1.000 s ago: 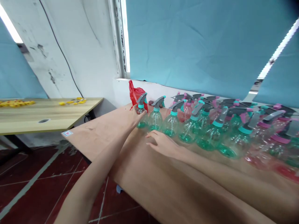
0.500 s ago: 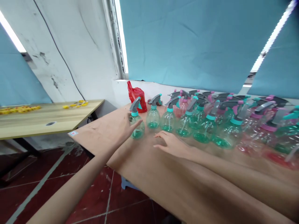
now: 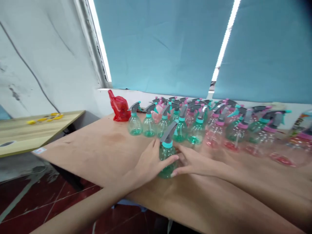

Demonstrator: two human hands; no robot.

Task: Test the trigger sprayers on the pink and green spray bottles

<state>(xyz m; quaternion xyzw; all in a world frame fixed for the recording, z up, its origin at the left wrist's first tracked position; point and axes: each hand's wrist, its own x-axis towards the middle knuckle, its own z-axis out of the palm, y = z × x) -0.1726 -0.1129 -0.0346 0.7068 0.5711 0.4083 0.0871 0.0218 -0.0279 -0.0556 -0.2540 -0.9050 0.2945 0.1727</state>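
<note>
A clear green spray bottle point(image 3: 167, 153) with a turquoise collar and grey head stands in front of me, tilted slightly in the view. My left hand point(image 3: 150, 160) is closed around its left side, thumb across the front. From the right, my right hand point(image 3: 191, 160) curls against the same bottle, its thumb at the lower front; some of its fingers are hidden behind. Just beyond both hands is a row of similar green spray bottles point(image 3: 149, 126), with pink-collared spray bottles point(image 3: 215, 135) further right.
A red plastic bag point(image 3: 120, 108) sits at the back left of the brown table point(image 3: 90, 146). Left of it, another table point(image 3: 21, 131) holds yellow pieces point(image 3: 46, 118). A wall and blue blinds point(image 3: 158, 48) rise behind.
My left hand has brought the green bottle from the far left of the row toward me, in front of the others. My right hand has come onto it. The view has turned right.
</note>
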